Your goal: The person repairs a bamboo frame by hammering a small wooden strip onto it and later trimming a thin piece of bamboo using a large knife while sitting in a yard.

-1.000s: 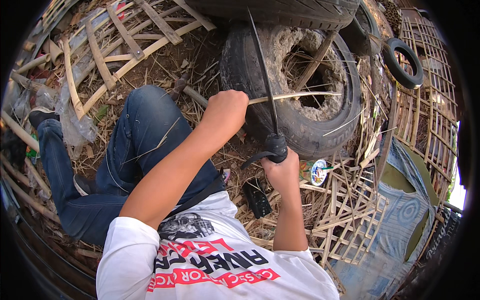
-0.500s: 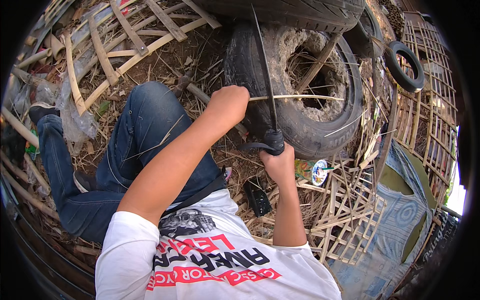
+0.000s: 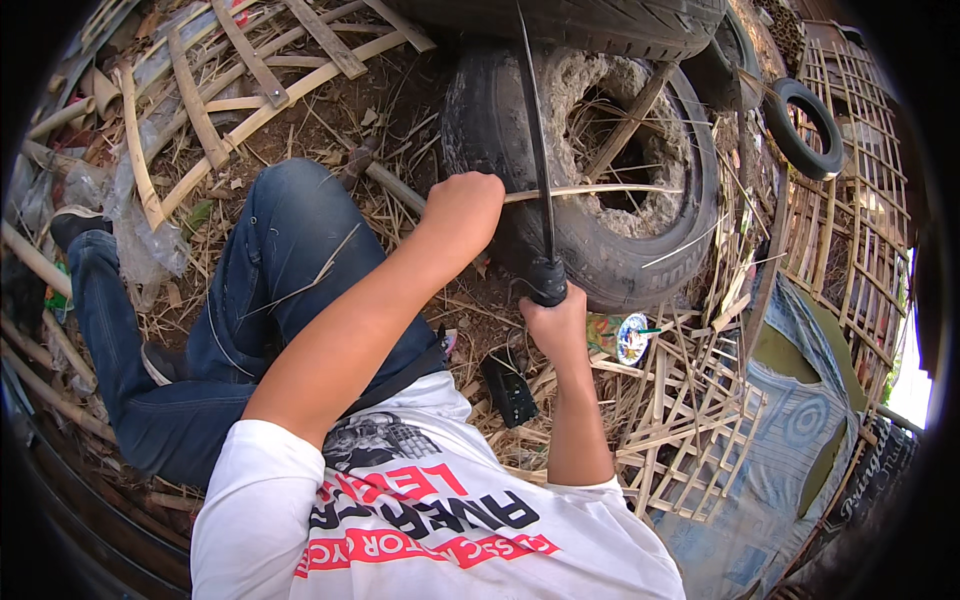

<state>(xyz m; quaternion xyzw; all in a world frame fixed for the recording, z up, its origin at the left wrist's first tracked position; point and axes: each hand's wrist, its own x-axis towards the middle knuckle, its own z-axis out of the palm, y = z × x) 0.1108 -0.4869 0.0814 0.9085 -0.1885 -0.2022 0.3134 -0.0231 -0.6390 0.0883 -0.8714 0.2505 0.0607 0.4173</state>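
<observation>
Evidently left hand (image 3: pixel 462 212) clenched on bamboo strip (image 3: pixel 600 190), right hand (image 3: pixel 556 322) gripping knife (image 3: pixel 537 170)

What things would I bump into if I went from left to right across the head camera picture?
Clear plastic sheet → blue-jeaned knee → left hand gripping a thin bamboo strip → long dark knife held by the right hand → big old tyre → small tyre → bamboo lattice.

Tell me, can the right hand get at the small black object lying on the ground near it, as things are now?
Probably not: the right hand is closed around the knife handle. The black object lies uncovered just beside the forearm.
</observation>
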